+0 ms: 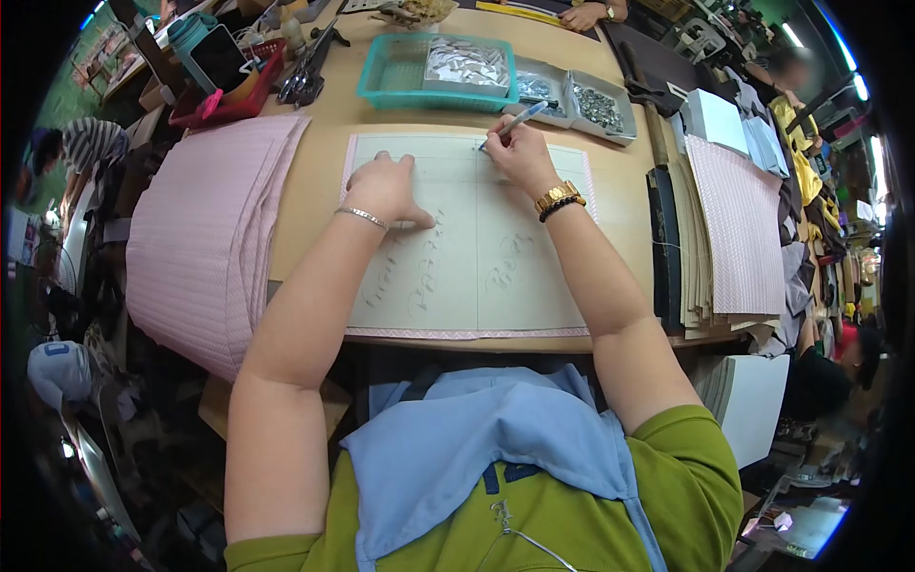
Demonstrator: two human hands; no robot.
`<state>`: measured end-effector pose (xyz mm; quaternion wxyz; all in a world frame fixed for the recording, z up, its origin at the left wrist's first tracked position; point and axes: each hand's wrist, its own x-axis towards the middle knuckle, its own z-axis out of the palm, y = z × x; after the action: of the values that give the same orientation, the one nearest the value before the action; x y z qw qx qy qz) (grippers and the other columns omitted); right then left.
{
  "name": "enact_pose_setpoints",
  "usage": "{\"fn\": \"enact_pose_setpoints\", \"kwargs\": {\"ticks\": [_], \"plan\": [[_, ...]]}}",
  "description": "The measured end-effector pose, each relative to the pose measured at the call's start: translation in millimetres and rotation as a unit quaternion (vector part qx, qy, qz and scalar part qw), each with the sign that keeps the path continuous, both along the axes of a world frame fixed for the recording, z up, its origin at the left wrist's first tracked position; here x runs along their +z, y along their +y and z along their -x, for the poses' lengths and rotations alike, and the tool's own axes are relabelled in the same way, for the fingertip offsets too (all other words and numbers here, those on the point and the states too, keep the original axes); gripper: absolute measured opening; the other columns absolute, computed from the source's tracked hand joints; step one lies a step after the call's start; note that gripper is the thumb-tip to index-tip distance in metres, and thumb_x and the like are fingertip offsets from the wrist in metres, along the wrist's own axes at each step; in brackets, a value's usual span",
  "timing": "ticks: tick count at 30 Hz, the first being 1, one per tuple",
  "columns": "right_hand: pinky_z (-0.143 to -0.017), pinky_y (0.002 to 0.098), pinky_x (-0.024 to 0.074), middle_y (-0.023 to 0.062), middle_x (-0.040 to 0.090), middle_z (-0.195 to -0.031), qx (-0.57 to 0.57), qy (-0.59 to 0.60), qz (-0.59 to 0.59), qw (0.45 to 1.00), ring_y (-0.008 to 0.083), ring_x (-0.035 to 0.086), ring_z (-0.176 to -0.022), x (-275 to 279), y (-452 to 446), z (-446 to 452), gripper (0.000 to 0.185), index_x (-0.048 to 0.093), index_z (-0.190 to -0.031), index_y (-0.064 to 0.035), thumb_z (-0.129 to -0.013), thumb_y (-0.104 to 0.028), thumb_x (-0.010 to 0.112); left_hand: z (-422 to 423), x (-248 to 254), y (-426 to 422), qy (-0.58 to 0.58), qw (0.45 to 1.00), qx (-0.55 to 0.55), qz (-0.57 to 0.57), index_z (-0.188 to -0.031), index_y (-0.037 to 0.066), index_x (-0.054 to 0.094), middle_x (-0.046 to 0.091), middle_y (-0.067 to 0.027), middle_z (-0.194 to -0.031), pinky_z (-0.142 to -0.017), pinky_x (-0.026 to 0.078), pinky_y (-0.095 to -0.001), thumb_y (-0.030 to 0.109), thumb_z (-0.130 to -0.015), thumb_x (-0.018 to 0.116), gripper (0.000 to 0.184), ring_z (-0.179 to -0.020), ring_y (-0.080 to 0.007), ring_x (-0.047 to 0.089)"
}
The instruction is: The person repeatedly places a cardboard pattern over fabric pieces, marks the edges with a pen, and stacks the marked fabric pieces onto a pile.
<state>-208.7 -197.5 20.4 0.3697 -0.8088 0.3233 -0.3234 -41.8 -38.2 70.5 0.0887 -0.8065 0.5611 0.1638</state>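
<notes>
A wide pale green sheet [534, 303] with a pink patterned border lies before me on the table. A line runs down its middle, and slanted handwriting covers parts of both halves. My left hand [383, 189] rests on the upper left of the sheet, fingers spread and thumb stretched out over the writing. Pinched in my right hand [522, 160] is a blue and white pen [527, 115]. Its tip is at the sheet's upper edge, just right of the middle line. Whether it touches the paper I cannot tell.
Beyond the sheet stand a teal basket [381, 91] holding a box of white pieces [467, 65] and boxes of small metallic parts [599, 107]. Pink patterned sheets [205, 238] lie left; stacked folders [686, 238] flank the right. Scissors [303, 88] lie back left. Another person's hand [581, 16] is across the table.
</notes>
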Motion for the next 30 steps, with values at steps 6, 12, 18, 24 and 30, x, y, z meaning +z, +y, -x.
{"fn": "enact_pose_setpoints", "kwargs": {"ticks": [6,12,18,24,30], "plan": [[-0.063,0.0352,0.0505,0.0152,0.064,-0.067,-0.012,0.034,0.021,0.999,0.0252,0.064,-0.063,-7.5,-5.7,-3.1,0.019,0.064,-0.085,-0.0016,-0.084,-0.020,0.062,-2.3,-4.5,1.8,0.002,0.999,-0.011,0.035,-0.132,0.006,0.051,0.059,-0.0241,-0.118,-0.091,0.052,-0.0429,0.058,-0.053,0.086,0.101,-0.108,-0.0377,0.062],[-0.064,0.0341,0.0521,0.0151,0.067,-0.071,-0.022,0.041,0.086,0.995,0.0244,0.067,-0.067,-11.7,-10.4,-0.4,0.021,0.064,-0.086,-0.0033,-0.086,-0.023,0.060,-5.3,-10.8,-2.3,-0.013,1.000,-0.022,0.013,-0.132,0.007,0.052,0.056,-0.0192,-0.126,-0.090,0.054,-0.0502,0.063,-0.056,0.083,0.099,-0.113,-0.0348,0.061],[-0.060,0.0244,0.0508,0.0030,0.067,-0.082,0.205,-0.103,-0.078,0.970,0.0084,0.062,-0.074,1.7,100.9,13.3,0.005,0.065,-0.091,-0.0033,-0.089,-0.007,0.063,-9.5,-11.0,-5.8,-0.022,0.999,-0.037,-0.007,-0.138,0.010,0.049,0.055,-0.0158,-0.133,-0.093,0.052,-0.0550,0.071,-0.055,0.081,0.107,-0.120,-0.0322,0.058],[-0.069,0.0316,0.0551,0.0081,0.068,-0.084,0.393,-0.021,-0.047,0.918,0.0210,0.067,-0.078,9.6,209.2,1.9,0.009,0.067,-0.093,-0.0050,-0.085,-0.007,0.068,-7.7,-11.6,-5.1,-0.030,0.998,-0.047,-0.007,-0.139,0.009,0.047,0.058,-0.0165,-0.131,-0.095,0.051,-0.0563,0.073,-0.055,0.079,0.111,-0.119,-0.0323,0.059],[-0.067,0.0391,0.0537,0.0106,0.065,-0.076,0.410,-0.059,0.078,0.907,0.0299,0.064,-0.073,-0.7,218.5,-19.2,0.011,0.064,-0.089,-0.0103,-0.080,-0.012,0.070,-7.5,-10.7,-6.9,-0.036,0.998,-0.054,-0.009,-0.140,0.007,0.046,0.060,-0.0159,-0.128,-0.094,0.051,-0.0564,0.072,-0.057,0.079,0.110,-0.117,-0.0324,0.061]]}}
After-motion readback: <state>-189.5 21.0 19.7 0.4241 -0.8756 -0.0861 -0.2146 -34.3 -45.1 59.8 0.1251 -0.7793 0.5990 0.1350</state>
